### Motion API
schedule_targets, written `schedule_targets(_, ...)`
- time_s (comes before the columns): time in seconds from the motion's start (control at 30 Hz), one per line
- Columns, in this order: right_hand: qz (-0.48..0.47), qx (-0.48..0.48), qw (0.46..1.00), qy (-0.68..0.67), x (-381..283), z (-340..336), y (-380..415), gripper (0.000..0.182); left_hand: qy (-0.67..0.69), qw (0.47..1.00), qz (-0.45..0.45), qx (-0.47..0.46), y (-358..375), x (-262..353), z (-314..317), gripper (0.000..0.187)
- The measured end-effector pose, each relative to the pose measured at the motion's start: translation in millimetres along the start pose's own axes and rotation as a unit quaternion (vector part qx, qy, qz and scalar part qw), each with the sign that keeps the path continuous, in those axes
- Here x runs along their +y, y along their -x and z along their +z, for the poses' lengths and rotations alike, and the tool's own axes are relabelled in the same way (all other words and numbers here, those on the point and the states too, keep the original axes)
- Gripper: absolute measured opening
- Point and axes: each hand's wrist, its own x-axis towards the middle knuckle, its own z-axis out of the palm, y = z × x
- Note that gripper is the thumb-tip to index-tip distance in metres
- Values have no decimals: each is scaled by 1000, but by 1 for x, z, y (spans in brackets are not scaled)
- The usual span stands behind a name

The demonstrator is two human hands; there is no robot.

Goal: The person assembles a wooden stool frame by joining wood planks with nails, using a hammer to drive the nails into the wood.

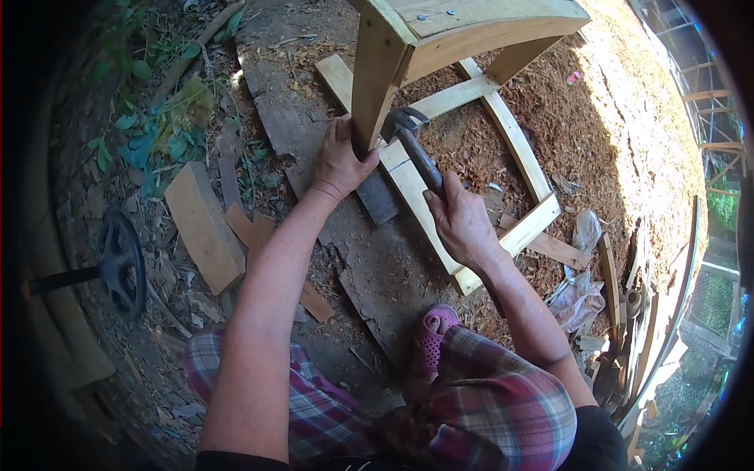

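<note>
A wooden frame (510, 133) of pale boards lies on the ground, with an upright post (377, 74) and a curved top board (495, 41) rising from its far end. My left hand (342, 161) grips the post near its foot, thumb on the near side, other fingers partly hidden behind it. In my right hand (465, 224) is a hammer (422, 161), held by its dark handle. Its head is right beside the foot of the post, above the frame's left rail (420, 208). A pencil-like line crosses that rail near the joint.
A wood block (204, 228) and thin offcuts lie left of the frame. Further left is a black spoked wheel (123, 265). Sawdust (605, 149) covers the ground to the right, with plastic bags (580, 302) and scrap wood. My foot in a pink clog (430, 337) is near the frame's corner.
</note>
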Motion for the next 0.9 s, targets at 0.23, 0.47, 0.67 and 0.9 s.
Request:
schedule_targets(0.23,4,24,999,-37,-13,-4,7,26,45,998,-33,-2,6,1,2,60)
schedule_targets(0.47,1,61,996,-61,-29,-29,4,27,51,998,-24,3,6,1,4,61)
schedule_targets(0.67,18,-31,999,14,0,-9,-12,31,16,1000,6,6,1,4,-1,65)
schedule_targets(0.9,43,29,993,-104,-35,-33,6,30,54,998,4,16,9,-1,6,66)
